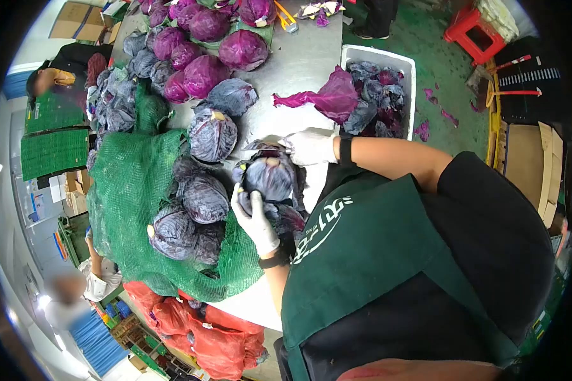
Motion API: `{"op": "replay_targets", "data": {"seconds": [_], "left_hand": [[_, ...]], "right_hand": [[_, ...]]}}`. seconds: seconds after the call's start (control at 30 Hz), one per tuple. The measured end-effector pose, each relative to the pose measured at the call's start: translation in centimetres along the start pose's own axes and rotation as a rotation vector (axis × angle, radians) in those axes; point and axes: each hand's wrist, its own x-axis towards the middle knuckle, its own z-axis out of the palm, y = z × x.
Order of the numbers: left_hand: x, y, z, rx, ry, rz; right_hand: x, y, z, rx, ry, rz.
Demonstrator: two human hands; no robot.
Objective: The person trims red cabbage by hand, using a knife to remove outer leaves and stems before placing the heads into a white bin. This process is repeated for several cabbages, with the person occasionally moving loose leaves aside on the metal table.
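My left hand (pixel 255 219), in a white glove, is spread against the lower left side of a purple cabbage (pixel 270 179) with loose outer leaves. At the cabbage's upper right, my right hand (pixel 308 148), also gloved, is closed around a knife, whose thin blade (pixel 264 150) points left over the cabbage. Another whole cabbage (pixel 213 134) rests just beyond, stem end up. To the left, several cabbages (pixel 202 198) lie on a green mesh bag (pixel 124 203). Dark loose leaves lie beneath the cabbage at my left hand.
Peeled purple cabbages (pixel 206 75) are heaped at the table's far side, near an orange cutter (pixel 287 22). A white bin (pixel 410 95) of leaves stands right of the metal table (pixel 283 63). Red mesh bags (pixel 219 336) lie at the lower left. Other people stand beyond the table.
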Motion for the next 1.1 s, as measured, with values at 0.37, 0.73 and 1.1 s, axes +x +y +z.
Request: {"op": "replay_targets", "data": {"seconds": [0.37, 0.73, 1.1], "left_hand": [[1.3, 5.2, 8.3, 0.775, -0.214, 0.899], [3.5, 1.1, 4.6, 0.232, -0.247, 0.322], [3.9, 2.1, 8.0, 0.5, -0.25, 0.6]], "right_hand": [[-4.9, 0.5, -6.5, 0.136, 0.245, 0.337], [-9.0, 10.0, -6.5, 0.324, 0.742, 0.394], [-6.5, 0.4, -9.2, -0.019, 0.545, 0.073]]}}
